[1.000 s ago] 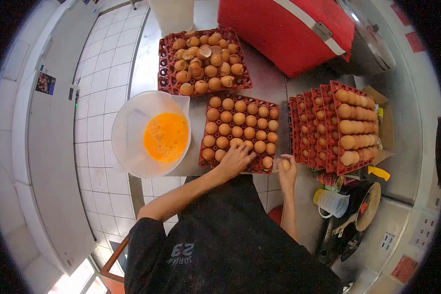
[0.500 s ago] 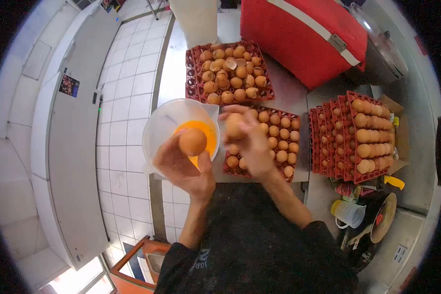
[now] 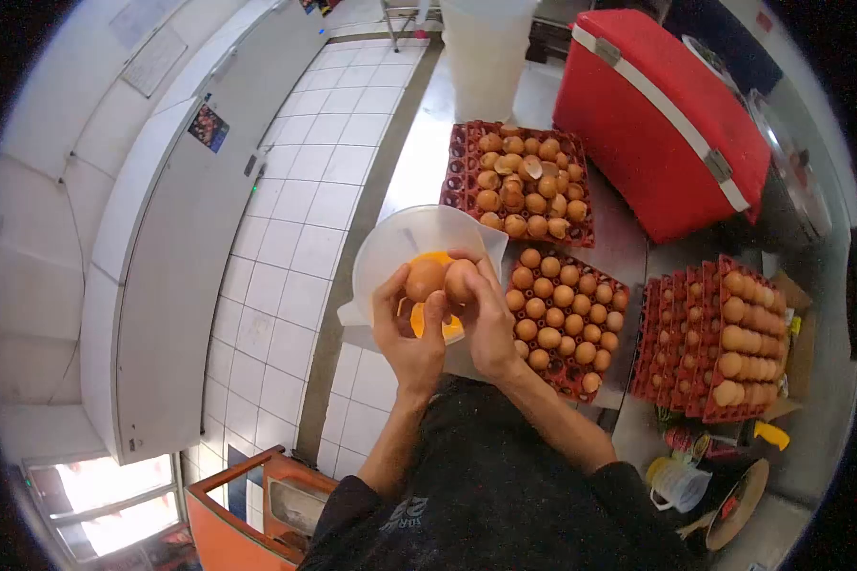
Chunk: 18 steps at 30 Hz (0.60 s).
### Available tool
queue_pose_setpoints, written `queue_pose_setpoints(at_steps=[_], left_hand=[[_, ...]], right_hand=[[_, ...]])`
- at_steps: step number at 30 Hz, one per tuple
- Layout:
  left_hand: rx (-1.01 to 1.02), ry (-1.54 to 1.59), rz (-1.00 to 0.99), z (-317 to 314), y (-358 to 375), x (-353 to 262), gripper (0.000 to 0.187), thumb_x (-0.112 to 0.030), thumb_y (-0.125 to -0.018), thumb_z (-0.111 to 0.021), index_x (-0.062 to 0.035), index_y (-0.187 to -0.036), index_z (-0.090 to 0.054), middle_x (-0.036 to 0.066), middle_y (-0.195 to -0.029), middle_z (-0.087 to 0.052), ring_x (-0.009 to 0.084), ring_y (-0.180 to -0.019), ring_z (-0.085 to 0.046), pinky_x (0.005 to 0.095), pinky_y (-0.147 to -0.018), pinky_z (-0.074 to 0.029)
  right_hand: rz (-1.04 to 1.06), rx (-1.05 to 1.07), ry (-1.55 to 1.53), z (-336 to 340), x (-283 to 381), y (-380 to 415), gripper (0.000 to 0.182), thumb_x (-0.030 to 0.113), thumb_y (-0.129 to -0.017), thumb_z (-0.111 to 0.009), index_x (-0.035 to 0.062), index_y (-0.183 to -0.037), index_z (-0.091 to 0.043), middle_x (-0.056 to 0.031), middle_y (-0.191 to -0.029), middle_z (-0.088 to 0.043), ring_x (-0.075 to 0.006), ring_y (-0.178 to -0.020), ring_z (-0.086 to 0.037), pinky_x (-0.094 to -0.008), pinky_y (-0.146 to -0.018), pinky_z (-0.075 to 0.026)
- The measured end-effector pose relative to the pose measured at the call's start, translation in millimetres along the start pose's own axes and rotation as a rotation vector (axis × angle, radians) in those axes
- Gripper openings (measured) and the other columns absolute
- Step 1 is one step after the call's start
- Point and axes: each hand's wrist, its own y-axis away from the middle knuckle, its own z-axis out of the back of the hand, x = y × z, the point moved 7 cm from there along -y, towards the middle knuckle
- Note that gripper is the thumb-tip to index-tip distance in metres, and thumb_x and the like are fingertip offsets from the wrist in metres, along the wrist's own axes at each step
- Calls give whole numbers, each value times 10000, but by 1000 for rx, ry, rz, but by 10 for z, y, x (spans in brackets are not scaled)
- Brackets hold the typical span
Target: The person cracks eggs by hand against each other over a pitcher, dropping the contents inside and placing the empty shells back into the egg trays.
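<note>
Between the fingers of my left hand (image 3: 409, 347) is a brown egg (image 3: 425, 281). My right hand (image 3: 490, 328) grips a second egg (image 3: 460, 282), and the two eggs meet side by side, seemingly touching. Both hands are over a translucent plastic jug (image 3: 376, 243) with a spout, which holds orange-yellow beaten or broken egg (image 3: 427, 322). To the right of the jug lies a red egg tray (image 3: 567, 373) with rows of whole brown eggs and some bare cups. Behind it, another red tray (image 3: 459, 171) carries a heap of cracked shells (image 3: 512, 195).
A stack of red trays full of eggs (image 3: 686, 333) stands at the right. A red cooler box (image 3: 657, 124) and a tall whitish container (image 3: 486, 67) are at the back. A measuring jug (image 3: 681, 485), a pan (image 3: 738, 504) and a yellow handle (image 3: 771, 436) lie lower right.
My right hand has moved left from above the egg tray to the jug, bringing its egg against the left hand's egg. The view has turned, shifting the counter rightward.
</note>
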Motion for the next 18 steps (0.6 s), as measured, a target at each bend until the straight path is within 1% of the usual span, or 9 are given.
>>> queue_pose_setpoints(at_steps=[1,4,7,8,10,11,13,14,18], left_hand=[[-19,2,-10,25,-12,-7,502,-24,-952,-676,33,-1387,-432,169,-1293,-566,241,-1199,-590,364,-1012,-521],[107,-76,28,55,-82,-13,425,-25,-960,-669,3,-1331,-464,163,-1282,-584,228,-1171,-615,347,-989,-540],[10,68,6,140,-176,-84,435,-8,-959,-662,2,-1348,-468,159,-1272,-596,216,-1164,-618,337,-986,-540],[6,66,-3,160,-212,-99,435,-8,-959,-662,2,-1348,-468,159,-1272,-596,216,-1164,-618,337,-986,-540],[190,-24,92,92,-249,-32,403,-39,-974,-652,17,-1351,-519,152,-1251,-621,174,-1064,-652,302,-916,-552],[186,-22,87,149,-316,-39,403,-39,-974,-652,17,-1351,-519,152,-1251,-621,174,-1064,-652,302,-916,-552],[374,-18,229,172,-412,42,418,-112,-1006,-630,19,-1391,-534,130,-1219,-640,144,-973,-658,275,-876,-547],[407,-22,215,167,-442,29,429,-157,-1020,-620,15,-1406,-546,102,-1172,-653,135,-921,-657,271,-849,-547],[396,-8,229,159,-549,-131,401,-141,-990,-668,16,-1350,-587,106,-1143,-675,143,-936,-669,273,-852,-554]], right_hand=[[-162,24,-309,-34,-40,-11,321,231,-1057,-413,67,-1331,-452,-99,-1182,-546,-150,-953,-564,-292,-810,-503],[-166,-14,-287,-61,56,-53,331,229,-1039,-416,60,-1322,-438,-99,-1161,-561,-147,-917,-554,-272,-798,-487],[-162,54,-271,-42,147,-123,350,196,-1015,-437,51,-1333,-454,-94,-1157,-561,-133,-941,-558,-243,-833,-474],[-114,130,-112,-91,189,-147,352,153,-999,-466,44,-1334,-466,-97,-1161,-563,-136,-952,-564,-259,-844,-489],[-85,226,134,-115,249,-174,409,29,-947,-557,39,-1350,-490,-120,-1195,-573,-170,-1029,-607,-311,-895,-529],[-80,232,136,-114,261,-188,409,29,-947,-557,39,-1350,-490,-120,-1195,-573,-170,-1029,-607,-311,-895,-529],[40,243,408,-120,325,-196,409,25,-928,-608,55,-1329,-534,-140,-1224,-601,-217,-1090,-636,-319,-916,-538],[43,247,409,-119,333,-217,409,25,-928,-608,55,-1329,-534,-140,-1224,-601,-217,-1090,-636,-319,-916,-538],[141,206,556,-134,396,-274,362,75,-902,-664,63,-1260,-604,-190,-1170,-661,-293,-1057,-682,-355,-907,-549]])
